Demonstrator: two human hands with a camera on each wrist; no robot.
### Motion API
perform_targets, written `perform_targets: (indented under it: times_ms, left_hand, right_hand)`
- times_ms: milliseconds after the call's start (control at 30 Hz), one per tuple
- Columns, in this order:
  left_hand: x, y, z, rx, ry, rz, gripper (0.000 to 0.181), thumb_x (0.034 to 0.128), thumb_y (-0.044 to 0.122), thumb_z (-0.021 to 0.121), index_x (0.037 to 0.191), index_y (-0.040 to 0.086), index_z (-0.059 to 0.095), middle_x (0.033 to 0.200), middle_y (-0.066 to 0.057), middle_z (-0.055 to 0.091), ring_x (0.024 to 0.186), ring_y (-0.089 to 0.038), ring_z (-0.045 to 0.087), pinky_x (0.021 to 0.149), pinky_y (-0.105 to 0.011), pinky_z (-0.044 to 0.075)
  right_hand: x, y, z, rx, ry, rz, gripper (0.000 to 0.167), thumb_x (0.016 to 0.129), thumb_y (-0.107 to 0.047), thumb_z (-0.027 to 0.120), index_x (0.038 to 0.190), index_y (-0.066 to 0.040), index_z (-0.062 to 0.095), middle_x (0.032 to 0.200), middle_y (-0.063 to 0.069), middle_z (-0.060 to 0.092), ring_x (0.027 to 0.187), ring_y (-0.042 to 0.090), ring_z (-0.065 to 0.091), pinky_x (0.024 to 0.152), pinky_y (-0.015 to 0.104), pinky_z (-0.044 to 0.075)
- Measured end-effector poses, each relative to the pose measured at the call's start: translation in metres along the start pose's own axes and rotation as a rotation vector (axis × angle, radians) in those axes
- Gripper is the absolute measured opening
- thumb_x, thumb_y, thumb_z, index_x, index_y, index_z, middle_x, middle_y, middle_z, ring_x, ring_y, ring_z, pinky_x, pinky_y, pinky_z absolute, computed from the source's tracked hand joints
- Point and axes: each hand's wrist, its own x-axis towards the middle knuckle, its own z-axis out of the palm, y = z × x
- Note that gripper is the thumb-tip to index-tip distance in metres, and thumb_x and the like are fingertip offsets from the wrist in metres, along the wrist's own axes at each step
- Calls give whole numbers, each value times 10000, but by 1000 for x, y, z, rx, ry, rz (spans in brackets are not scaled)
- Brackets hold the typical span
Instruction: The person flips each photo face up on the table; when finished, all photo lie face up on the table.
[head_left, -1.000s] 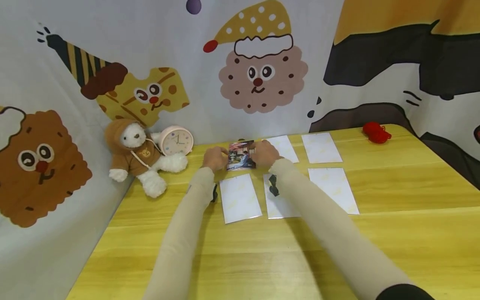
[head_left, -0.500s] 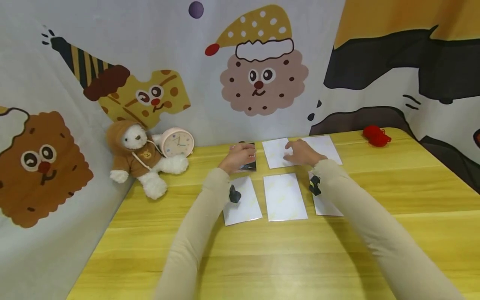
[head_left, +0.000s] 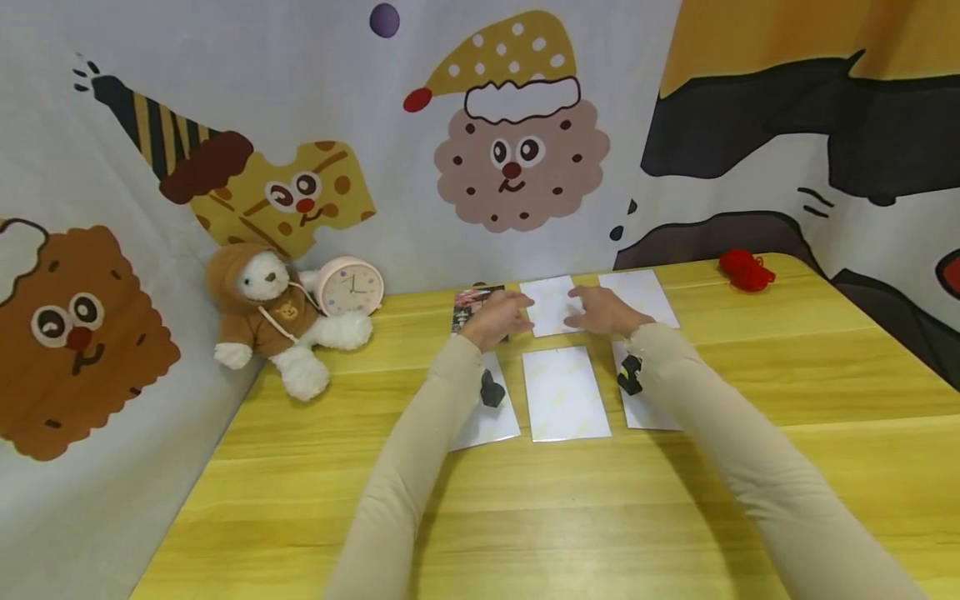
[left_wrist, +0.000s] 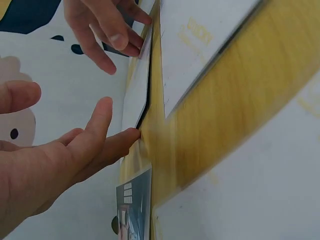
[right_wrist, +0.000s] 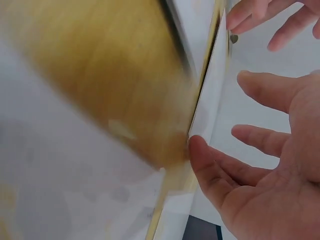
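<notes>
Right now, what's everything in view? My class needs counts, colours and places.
Picture card: one, multicoloured, back row left.
White cards: five, white, two back, three front.
Plush bear: one, white, brown hoodie, back left.
Clock: one, pink, beside bear.
Unidentified bundle: one, red, back right.
Table: one, yellow, under the cards.
Backdrop: one, white with cartoons, behind table.
Wrist devices: two, dark, on wrists.
Sleeves: two, cream, along forearms.
Left hand: one, bare, near picture card.
Right hand: one, bare, near back white cards.

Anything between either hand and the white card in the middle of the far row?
Nothing visible. The left hand is at the left edge of the white card, the right hand at its right edge. The picture card lies off to the left.
</notes>
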Motion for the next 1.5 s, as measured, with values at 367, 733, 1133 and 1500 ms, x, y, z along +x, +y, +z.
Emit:
perform_targets:
  times_ms: [367,733,1133,1500]
  left_hand:
    - [5,2,-2,-154,100,0,510,1067,176,441,1528,-23,347,1562,-252,350,1387,-395,452,1160,-443,428]
    - [11,0,2,-184,116,87,522,1010,-16,473,1523,-8,378,1466,-202,538,1058,-184,593,1030,-414,453]
    - [13,-3,10,-228,101,103,516,1012,22,542,1500,181,483,1504,-154,505,1321,-327,562,1125,-480,463]
    - [13,3,15,-137,92,207,493,1001,90,600,1436,317,558,1542,-23,491,1395,-278,500,1113,-547,450]
  right_hand:
    - [6,-18,10,-41,-23,-23,686,1021,-381,551,1578,-66,302,1546,315,384,1437,493,350,1196,621,290]
    - [12,-24,12,-4,12,-55,617,1084,-460,314,1615,-162,218,1548,305,394,1423,524,360,1194,649,267]
    - [11,-25,10,159,40,-38,625,1082,-474,322,1624,-193,190,1436,267,520,1262,408,549,1102,568,422]
    - [5,-43,-6,555,75,-113,611,1108,-376,284,1637,-183,47,1510,271,416,1282,422,547,998,553,533]
